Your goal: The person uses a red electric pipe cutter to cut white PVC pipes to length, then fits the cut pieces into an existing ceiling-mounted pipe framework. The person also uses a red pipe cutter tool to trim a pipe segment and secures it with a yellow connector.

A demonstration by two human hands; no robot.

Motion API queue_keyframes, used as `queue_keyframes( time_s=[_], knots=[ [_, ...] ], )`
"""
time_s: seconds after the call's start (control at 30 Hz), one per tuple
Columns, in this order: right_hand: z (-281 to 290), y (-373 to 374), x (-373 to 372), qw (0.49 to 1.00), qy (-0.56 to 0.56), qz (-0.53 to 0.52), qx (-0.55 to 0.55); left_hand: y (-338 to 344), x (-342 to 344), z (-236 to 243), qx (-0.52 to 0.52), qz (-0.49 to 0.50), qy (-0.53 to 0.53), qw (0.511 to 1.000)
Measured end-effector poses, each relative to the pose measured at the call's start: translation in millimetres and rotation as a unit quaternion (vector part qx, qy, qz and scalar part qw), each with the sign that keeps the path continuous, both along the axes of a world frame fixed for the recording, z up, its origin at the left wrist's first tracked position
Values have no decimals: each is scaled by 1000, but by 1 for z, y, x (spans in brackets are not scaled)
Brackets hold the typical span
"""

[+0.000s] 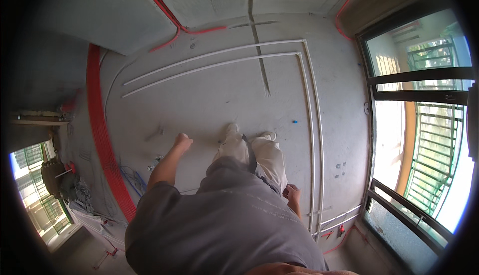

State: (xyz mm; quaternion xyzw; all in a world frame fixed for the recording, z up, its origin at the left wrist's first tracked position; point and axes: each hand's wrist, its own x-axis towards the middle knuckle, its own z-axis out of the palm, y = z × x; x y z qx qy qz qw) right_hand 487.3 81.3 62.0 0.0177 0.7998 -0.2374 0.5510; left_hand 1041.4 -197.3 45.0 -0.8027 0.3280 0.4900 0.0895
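Out in front and to the left, my left hand (pixel 184 140) hangs in the air over the bare concrete floor, its fingers curled into a fist. Nothing sticks out of it. Low beside my right hip is my right hand (pixel 293 194), close to the light trousers (pixel 273 161). Its fingers are bent inward, and whatever may be in them is hidden. A dark strap (pixel 249 155) hangs down between the legs. My light shoes (pixel 268 136) stand on the floor.
Two white pipes (pixel 307 90) run along the floor ahead and down the right side. A bundle of red conduits (pixel 102 130) crosses at the left. Blue tubing (pixel 133 180) lies beside it. A small blue piece (pixel 295 122) sits near the pipes. Dark-framed windows (pixel 371 125) line the right.
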Motion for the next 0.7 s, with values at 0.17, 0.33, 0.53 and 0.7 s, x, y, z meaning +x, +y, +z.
queue_keyframes(
  time_s=[0.17, 0.33, 0.53, 0.7],
  knots=[
    [-23, -2, -25, 992, 21, 124, -16, -62, -62, 13, 41, -5, 179, 983],
    [-45, -65, -74, 998, -45, -24, 30, -76, -171, 24, -14, -3, 250, 968],
    [-4, -187, -127, 995, 35, -53, -75, -143, -180, 22, -44, -37, 184, 981],
    [31, -246, -130, 995, 84, -25, -44, -207, -157, -21, -23, -101, 88, 991]
  ],
)
